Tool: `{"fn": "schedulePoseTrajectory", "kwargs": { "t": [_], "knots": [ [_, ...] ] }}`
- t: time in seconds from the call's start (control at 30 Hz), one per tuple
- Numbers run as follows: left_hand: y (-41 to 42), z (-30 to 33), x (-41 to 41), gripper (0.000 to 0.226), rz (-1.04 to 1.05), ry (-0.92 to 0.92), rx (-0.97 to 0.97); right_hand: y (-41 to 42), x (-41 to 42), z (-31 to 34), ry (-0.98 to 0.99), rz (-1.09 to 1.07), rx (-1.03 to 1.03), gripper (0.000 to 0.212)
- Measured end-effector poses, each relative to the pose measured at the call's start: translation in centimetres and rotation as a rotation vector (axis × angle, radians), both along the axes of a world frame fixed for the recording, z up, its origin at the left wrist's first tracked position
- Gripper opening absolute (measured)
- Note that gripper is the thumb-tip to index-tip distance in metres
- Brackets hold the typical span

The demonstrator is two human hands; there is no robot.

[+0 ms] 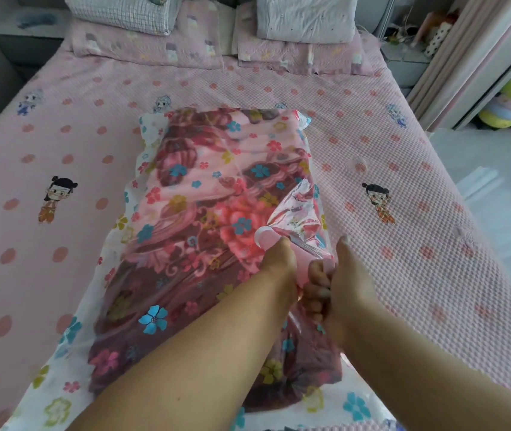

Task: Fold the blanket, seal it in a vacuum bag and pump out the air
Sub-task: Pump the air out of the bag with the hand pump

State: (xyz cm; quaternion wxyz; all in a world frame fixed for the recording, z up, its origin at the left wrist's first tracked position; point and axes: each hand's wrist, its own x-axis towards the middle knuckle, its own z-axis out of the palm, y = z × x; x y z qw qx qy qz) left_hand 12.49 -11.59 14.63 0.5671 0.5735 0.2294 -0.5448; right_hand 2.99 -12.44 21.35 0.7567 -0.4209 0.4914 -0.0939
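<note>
Both hands, left (279, 262) & right (338, 287), grip pink plastic pump (271, 239) on clear flowery vacuum bag (154, 315), on pink dotted bed (403, 213); pillows (305, 17) far.

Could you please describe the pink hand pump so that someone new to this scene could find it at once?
On the pink bed lies a flower-printed vacuum bag with the blanket inside. At its near right side, both hands, left hand and right hand, grip the pink hand pump. It is the only smooth, plain pink tube there.

Your bed (372, 144) carries the vacuum bag (70, 353) mid-sheet and two pillows (148, 45) at its head.
</note>
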Motion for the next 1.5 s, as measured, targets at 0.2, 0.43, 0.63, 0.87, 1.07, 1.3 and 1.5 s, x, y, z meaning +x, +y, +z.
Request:
{"fn": "schedulePoseTrajectory", "kwargs": {
  "t": [0.2, 0.43, 0.63, 0.87, 1.07, 1.3, 1.5],
  "knots": [
    [0.4, 0.4, 0.5, 0.045, 0.019, 0.052, 0.003, 0.9, -4.9, 1.6, -0.123, 0.052, 0.192, 0.080],
    [0.3, 0.4, 0.1, 0.059, 0.060, 0.084, -0.037, -0.1, -0.1, 0.0, -0.001, -0.022, 0.018, 0.068],
    [0.6, 0.2, 0.2, 0.037, 0.033, 0.086, -0.013, 0.3, -5.9, 0.2, -0.170, 0.195, 0.216, 0.079],
    [0.1, 0.5, -0.1, 0.047, 0.070, 0.071, -0.016, -0.2, -1.0, 0.4, -0.051, -0.047, 0.051, 0.066],
    [0.5, 0.2, -0.1, 0.044, 0.052, 0.098, -0.008, 0.3, -5.2, 1.1, -0.078, 0.063, 0.195, 0.077],
    [0.4, 0.4, -0.3, 0.053, 0.065, 0.098, -0.023, 0.2, -1.9, -0.3, -0.051, -0.058, 0.079, 0.069],
    [0.6, 0.5, -0.3, 0.037, 0.054, 0.095, -0.009, 0.2, -4.9, 0.3, -0.173, 0.129, 0.185, 0.074]
  ]
}}
